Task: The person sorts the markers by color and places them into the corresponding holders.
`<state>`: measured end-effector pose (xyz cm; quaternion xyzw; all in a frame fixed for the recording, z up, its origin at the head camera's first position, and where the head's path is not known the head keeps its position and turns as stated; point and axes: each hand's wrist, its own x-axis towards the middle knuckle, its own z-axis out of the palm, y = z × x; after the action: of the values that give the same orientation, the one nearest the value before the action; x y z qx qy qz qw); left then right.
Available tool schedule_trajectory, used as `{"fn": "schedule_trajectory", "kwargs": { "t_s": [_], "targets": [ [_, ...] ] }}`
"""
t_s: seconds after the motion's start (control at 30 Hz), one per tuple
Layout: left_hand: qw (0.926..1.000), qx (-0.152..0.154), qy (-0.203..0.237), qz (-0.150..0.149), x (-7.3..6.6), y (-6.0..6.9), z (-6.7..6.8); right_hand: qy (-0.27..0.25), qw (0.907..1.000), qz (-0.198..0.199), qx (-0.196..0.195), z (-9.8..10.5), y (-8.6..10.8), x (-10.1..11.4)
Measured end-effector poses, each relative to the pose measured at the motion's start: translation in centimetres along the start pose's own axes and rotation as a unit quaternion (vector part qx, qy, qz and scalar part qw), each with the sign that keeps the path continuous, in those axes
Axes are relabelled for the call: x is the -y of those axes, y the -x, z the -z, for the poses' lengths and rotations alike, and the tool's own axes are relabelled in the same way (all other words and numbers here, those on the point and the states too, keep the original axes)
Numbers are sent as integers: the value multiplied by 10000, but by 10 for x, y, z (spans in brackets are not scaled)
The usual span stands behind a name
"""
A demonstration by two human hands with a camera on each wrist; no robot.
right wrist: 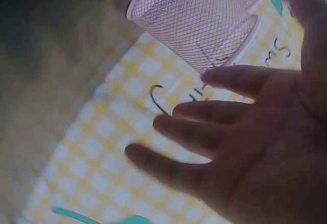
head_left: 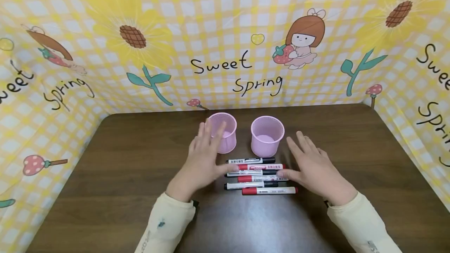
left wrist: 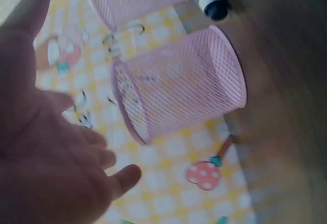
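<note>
Two pink mesh pen holders stand upright side by side, the left pen holder (head_left: 229,143) partly covered by spread fingers and the right pen holder (head_left: 264,148) showing an empty inside. In front of them lies a stack of whiteboard markers, three with black caps and three with red, such as the nearest red marker (head_left: 270,191) and the farthest black marker (head_left: 268,160). My left hand (head_left: 201,163) hovers over their left side, fingers spread, holding nothing. On the other side my right hand (head_left: 314,167) is also spread and holds nothing; its thumb overlaps the markers' right ends.
The brown wooden table (head_left: 105,182) bears everything. Behind and at both sides rises a yellow checked cloth (head_left: 218,18) printed with sunflowers and "Sweet Spring". In the left wrist view, marker ends (left wrist: 214,8) show beyond the pen holders.
</note>
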<state>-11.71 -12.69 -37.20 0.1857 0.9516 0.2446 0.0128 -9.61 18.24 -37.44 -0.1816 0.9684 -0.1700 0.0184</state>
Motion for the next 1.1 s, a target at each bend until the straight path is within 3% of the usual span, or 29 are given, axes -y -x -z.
{"fn": "schedule_trajectory", "kwargs": {
  "t_s": [0.07,0.13,0.27,0.4,0.6,0.77,1.0,1.1],
  "targets": [
    [9968,-131,776,170,12,-6,5,-360,9991,214,-114,-1,-6,-6],
    [9876,-233,1517,331,27,-12,7,-755,9963,391,-130,-4,-12,-13],
    [9573,-103,2830,579,52,-24,1,-1523,9872,432,179,-17,-24,-22],
    [9236,184,3765,695,65,-35,-11,-1713,9837,378,402,-29,-31,-26],
    [8900,236,4478,830,73,-46,-23,-1427,9880,403,422,-38,-35,-24],
    [8689,212,4896,694,80,-50,-30,-975,9926,585,434,-40,-38,-20],
    [8511,-13,5250,57,85,-58,-40,-593,9962,447,459,-36,-36,-15],
    [8524,-52,5229,-66,85,-62,-45,-470,9969,487,391,-36,-34,-15]
  ]
}}
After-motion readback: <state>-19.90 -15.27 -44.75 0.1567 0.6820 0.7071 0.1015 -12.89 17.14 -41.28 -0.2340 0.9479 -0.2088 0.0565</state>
